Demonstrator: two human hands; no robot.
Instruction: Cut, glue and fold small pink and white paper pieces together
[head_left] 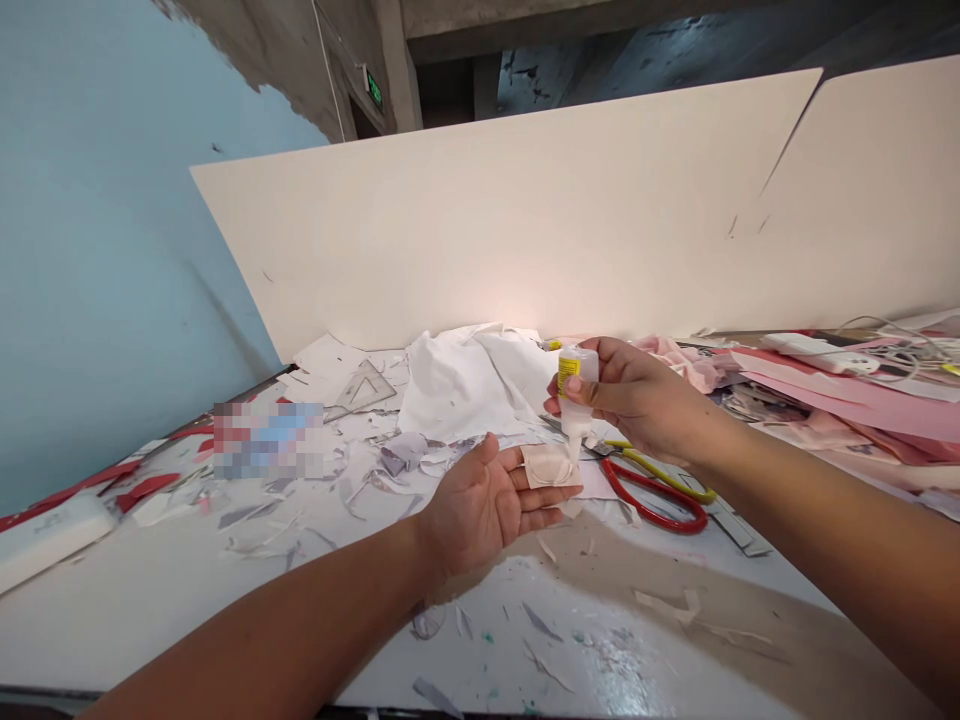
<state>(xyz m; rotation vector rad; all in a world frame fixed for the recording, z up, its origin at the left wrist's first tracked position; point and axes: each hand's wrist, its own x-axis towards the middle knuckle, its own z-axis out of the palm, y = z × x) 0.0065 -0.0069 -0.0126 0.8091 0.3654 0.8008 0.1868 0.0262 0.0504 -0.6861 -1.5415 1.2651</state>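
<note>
My left hand (480, 505) is palm up with its fingers stretched out, holding a small pale pink fabric piece (546, 466) across them. A curved outline shows on that piece. In my right hand (637, 395) is a translucent white squeeze bottle (577, 405) with a yellow label, gripped between thumb and fingers. It is upside down, its nozzle pointing at the fabric piece's right edge; whether the tip touches cannot be made out. Just right of the piece, scissors (660, 505) with red and yellow-green handles lie on the table.
Paper and fabric scraps litter the white table (360, 620). A crumpled white cloth (472, 385) and a clear set square (365, 388) lie behind my hands. Pink fabric (825, 390) and a white power strip (817, 352) are at right. A white board (525, 230) stands behind.
</note>
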